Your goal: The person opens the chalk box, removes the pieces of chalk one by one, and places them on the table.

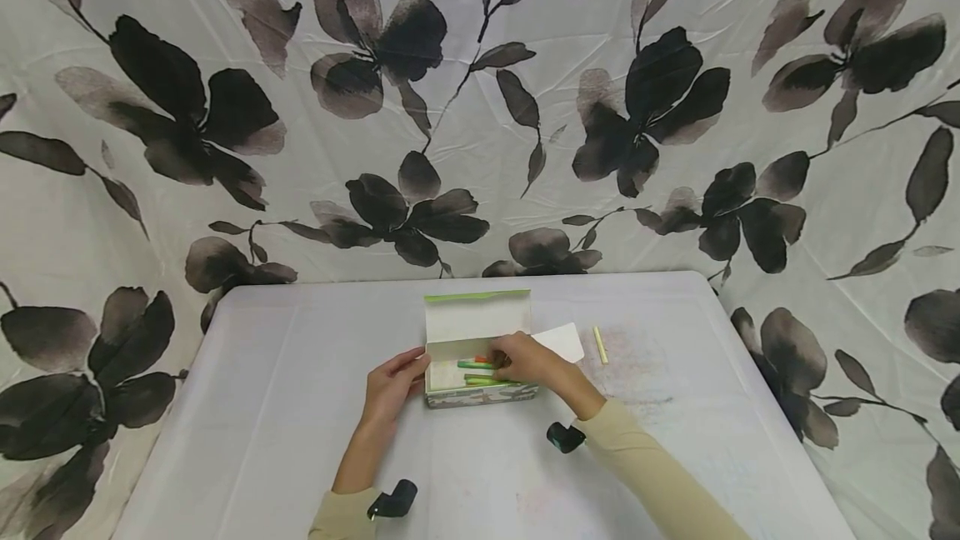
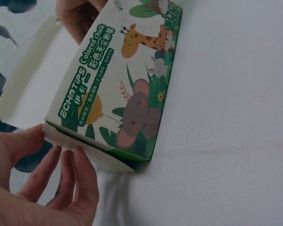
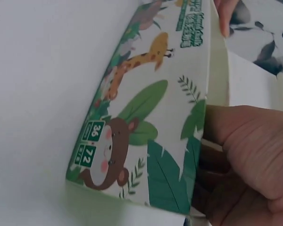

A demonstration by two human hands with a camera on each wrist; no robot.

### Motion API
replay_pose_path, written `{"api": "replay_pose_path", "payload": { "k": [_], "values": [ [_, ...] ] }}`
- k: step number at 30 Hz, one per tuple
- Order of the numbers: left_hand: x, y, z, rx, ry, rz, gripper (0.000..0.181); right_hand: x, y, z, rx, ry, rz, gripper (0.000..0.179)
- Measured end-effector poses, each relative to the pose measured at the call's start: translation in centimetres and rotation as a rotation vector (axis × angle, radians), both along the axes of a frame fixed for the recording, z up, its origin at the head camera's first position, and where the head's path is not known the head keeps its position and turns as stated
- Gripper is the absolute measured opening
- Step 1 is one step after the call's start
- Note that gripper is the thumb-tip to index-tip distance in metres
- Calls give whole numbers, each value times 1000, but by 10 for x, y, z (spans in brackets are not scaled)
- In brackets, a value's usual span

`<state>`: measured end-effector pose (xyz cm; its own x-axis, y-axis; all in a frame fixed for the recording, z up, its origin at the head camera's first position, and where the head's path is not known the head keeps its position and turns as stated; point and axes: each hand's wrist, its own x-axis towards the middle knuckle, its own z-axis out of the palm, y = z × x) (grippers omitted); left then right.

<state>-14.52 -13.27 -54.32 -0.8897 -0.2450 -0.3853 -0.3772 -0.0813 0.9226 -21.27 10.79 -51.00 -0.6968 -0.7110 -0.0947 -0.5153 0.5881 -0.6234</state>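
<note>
- Right hand [image 1: 525,361]: fingers reach down into the colored-chalk box [image 1: 450,399]; whether they grip a stick cannot be told.
- Left hand [image 1: 392,383]: thumb and fingertips pinch the box's left end.
- Chalk sticks [image 1: 474,365]: inside the box; probably light, stiff and brittle, best pinched mid-length.
- Box: on the table [image 1: 262,407]; likely thin, yielding card.
- Raised lid [image 1: 477,317] and right end flap [image 1: 562,342] probably restrict access; yellow chalk stick [image 1: 600,345] lies apart, rightward.

You have one chalk box [image 1: 480,397], one tabletop [image 1: 315,332], one loose chalk stick [image 1: 600,345] outside and at least three inside, your fingers [image 1: 501,348] blocking a full count; two hands [image 1: 391,387], two black wrist devices [image 1: 566,437].
</note>
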Motion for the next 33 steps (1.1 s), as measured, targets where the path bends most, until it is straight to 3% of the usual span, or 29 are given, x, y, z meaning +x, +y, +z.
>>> {"api": "replay_pose_path", "payload": {
  "k": [7,16,23,33],
  "values": [
    [-1,-1,-1,-7,6,1,43,7,-15,3,119,24,-84,18],
    [-1,0,-3,-11,7,4,43,5,-22,1,212,-18,-127,12],
    [1,3,-2,1,20,9,41,4,-21,-2,236,-32,-78,9],
    [2,2,-2,-1,24,14,42,-5,-15,-6,178,-44,-1,9]
  ]
}}
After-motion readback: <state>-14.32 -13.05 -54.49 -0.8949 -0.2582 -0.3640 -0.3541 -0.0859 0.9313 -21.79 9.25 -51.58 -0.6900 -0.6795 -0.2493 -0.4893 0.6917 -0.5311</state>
